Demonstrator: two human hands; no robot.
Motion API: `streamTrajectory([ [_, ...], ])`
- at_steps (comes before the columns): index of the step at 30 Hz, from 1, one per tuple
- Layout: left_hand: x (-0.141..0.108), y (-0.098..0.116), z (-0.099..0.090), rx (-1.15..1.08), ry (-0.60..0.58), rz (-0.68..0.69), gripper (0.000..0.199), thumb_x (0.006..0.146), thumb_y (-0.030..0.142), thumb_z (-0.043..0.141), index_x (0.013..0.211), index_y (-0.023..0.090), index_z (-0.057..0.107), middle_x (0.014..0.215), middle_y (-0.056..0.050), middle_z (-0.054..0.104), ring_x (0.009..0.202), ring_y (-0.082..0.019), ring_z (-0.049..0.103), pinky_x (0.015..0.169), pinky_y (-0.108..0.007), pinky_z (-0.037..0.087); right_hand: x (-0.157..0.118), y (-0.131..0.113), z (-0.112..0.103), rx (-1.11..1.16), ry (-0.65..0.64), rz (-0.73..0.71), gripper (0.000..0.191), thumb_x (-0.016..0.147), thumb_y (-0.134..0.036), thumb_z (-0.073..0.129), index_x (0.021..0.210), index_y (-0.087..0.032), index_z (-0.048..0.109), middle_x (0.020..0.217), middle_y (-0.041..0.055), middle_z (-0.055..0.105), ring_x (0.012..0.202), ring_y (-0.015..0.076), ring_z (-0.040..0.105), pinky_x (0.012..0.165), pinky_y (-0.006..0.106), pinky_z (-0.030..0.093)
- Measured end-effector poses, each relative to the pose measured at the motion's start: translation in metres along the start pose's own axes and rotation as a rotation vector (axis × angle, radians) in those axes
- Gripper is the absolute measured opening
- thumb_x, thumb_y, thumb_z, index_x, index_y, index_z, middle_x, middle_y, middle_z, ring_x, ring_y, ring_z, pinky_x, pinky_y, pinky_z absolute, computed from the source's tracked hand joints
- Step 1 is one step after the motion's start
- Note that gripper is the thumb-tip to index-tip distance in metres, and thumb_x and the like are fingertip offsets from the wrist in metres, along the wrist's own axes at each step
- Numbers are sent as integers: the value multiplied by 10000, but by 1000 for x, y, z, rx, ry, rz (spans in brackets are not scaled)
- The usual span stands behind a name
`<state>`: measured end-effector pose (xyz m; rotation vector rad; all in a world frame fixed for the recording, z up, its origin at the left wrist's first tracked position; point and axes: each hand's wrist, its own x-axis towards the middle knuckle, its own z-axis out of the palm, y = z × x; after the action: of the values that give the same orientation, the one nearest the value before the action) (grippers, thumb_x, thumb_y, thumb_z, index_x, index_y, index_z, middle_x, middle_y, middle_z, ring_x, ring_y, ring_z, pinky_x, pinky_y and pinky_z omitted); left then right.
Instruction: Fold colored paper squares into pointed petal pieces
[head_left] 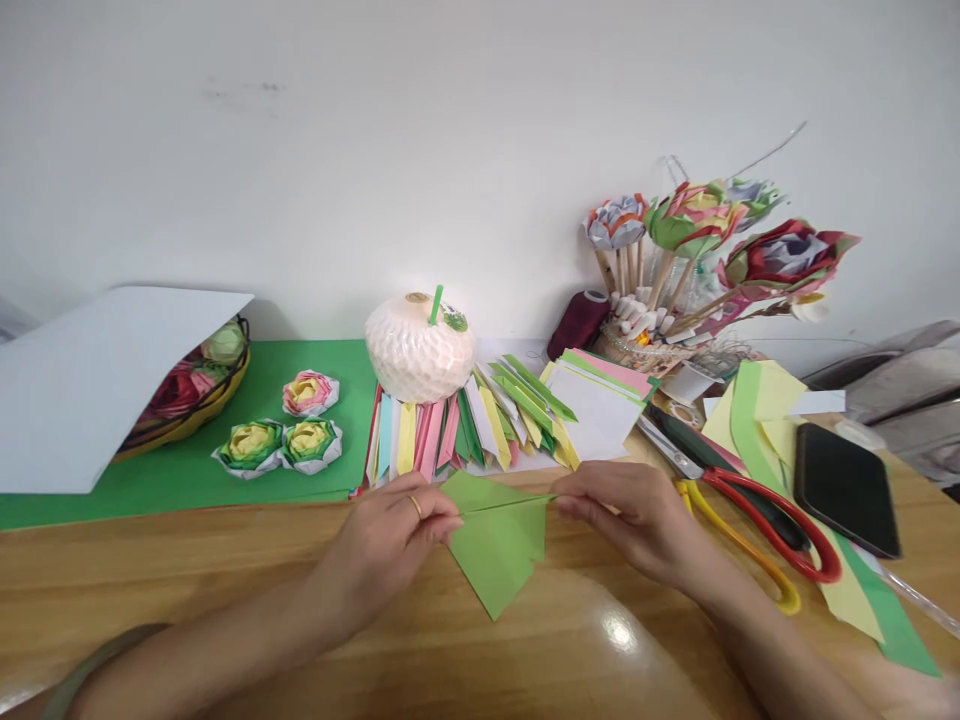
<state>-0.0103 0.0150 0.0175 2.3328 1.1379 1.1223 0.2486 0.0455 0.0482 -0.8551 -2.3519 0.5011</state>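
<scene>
A piece of light green paper [499, 555] with a crease across its upper part is stretched between my two hands above the wooden table. My left hand [394, 530], with a ring on one finger, pinches the paper's left side. At the right end of the crease, my right hand [626, 515] pinches a narrow corner. Just behind the paper lies a row of folded paper strips [450, 435] in pink, yellow, green and white. A whitish, coconut-shaped container [420, 350] with a green straw rests at the back of the strips.
Scissors [750, 490] with red and yellow handles lie to the right, near a black phone [847, 490] and paper offcuts [750, 400]. Paper flowers on sticks [697, 215] stand behind. At left are folded paper lotuses [311, 445], a basket [217, 405] and a white sheet [97, 380].
</scene>
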Motion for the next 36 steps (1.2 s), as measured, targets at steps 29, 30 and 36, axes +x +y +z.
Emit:
streamTrajectory([
  [29, -4, -6, 7, 464, -265, 362, 331, 863, 430, 591, 922, 108, 633, 788, -70, 627, 795, -238, 628, 709, -374, 554, -2, -34, 48, -428, -211, -61, 139, 906, -117, 459, 881, -158, 589, 787, 57, 616, 771, 197, 567, 685, 311, 468],
  [30, -5, -6, 7, 474, -267, 358, 318, 883, 421, 562, 912, 112, 630, 784, -69, 626, 772, -232, 627, 678, -364, 556, -3, -32, 47, -423, -211, -74, 146, 915, -115, 453, 887, -154, 591, 790, 59, 618, 772, 194, 568, 690, 308, 469],
  [36, -8, -9, 10, 500, -115, 469, 207, 945, 123, 420, 903, 90, 620, 751, -59, 660, 737, -184, 643, 661, -290, 551, -4, -31, 48, -382, -151, -57, 212, 859, -324, 608, 968, -143, 593, 887, 92, 653, 842, 247, 596, 720, 375, 501],
])
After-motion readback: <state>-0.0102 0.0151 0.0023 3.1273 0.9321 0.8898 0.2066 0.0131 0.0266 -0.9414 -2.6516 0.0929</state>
